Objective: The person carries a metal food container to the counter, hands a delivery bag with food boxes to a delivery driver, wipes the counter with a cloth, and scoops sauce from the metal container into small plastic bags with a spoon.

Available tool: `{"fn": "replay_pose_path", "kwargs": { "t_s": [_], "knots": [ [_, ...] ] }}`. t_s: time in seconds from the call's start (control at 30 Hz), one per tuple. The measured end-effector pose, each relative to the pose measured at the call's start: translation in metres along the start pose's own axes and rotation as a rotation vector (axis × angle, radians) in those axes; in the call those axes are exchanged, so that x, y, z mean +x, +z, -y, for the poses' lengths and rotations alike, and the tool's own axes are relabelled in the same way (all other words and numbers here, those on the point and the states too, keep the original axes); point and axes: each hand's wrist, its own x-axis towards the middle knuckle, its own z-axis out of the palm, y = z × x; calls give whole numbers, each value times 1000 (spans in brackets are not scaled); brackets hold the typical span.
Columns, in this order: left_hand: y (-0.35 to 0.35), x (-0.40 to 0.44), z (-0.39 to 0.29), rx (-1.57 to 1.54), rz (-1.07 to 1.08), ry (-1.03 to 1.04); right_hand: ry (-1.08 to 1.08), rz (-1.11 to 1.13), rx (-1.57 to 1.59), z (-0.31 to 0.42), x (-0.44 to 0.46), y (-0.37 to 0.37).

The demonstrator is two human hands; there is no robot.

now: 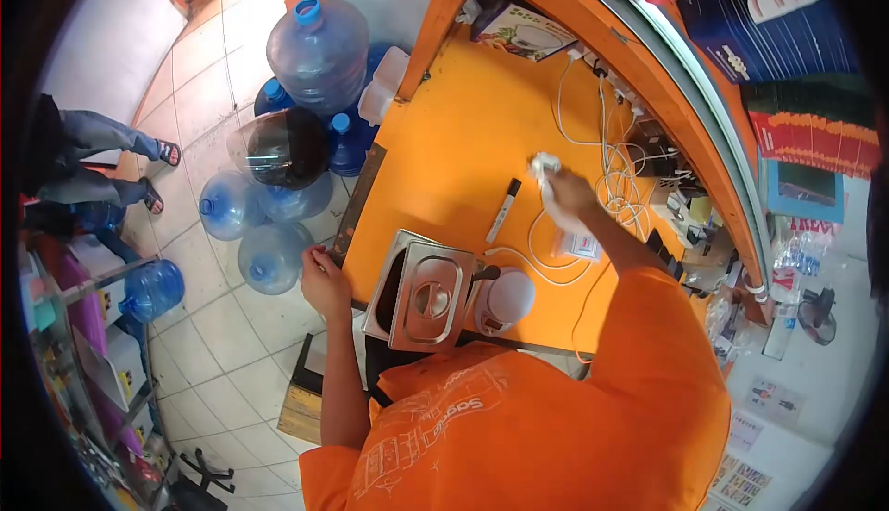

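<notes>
My right hand (572, 194) is over the orange tabletop (444, 131), closed on a crumpled white cloth (546, 161) that hangs down beside the fingers. A black-and-white marker (504, 210) lies just to the left of it. My left hand (324, 281) is off the table's left edge with its fingers curled in and nothing visible in them. Near it stands a steel food pan (387, 291), its steel lid (433, 296) set askew on top. A small white weighing scale (506, 300) sits right of the pan, with a dark handle between them.
White cables (607, 155) tangle on the table's right side near a small packet (579, 245). A picture box (526, 31) is at the far end. Large blue water bottles (319, 53) stand on the tiled floor (199, 280) at left. Another person's legs (111, 136) show farther left.
</notes>
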Motion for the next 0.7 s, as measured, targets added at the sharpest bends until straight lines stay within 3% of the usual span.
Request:
{"fn": "replay_pose_path", "kwargs": {
  "t_s": [0.03,0.13,0.2,0.37,0.53,0.6,0.67,0.7],
  "knots": [
    [1,0,-1,-6,2,-16,-4,67,-56,-3,-12,17],
    [1,1,-3,47,-6,-22,-41,-48,7,7,0,26],
    [2,1,0,64,-3,11,17,15,3,22,42,-6],
    [2,-1,-4,66,-31,51,-209,-79,-19,50,130,-33],
    [-1,-8,-15,111,-18,33,-561,-42,38,127,106,-22],
    [-3,-6,-10,128,-47,60,-618,75,-230,164,89,-44],
    [3,-5,-3,141,-45,100,-799,-308,-23,177,101,-29],
    [3,-5,-1,127,-61,138,-785,-363,50,186,107,-31]
  ]
}}
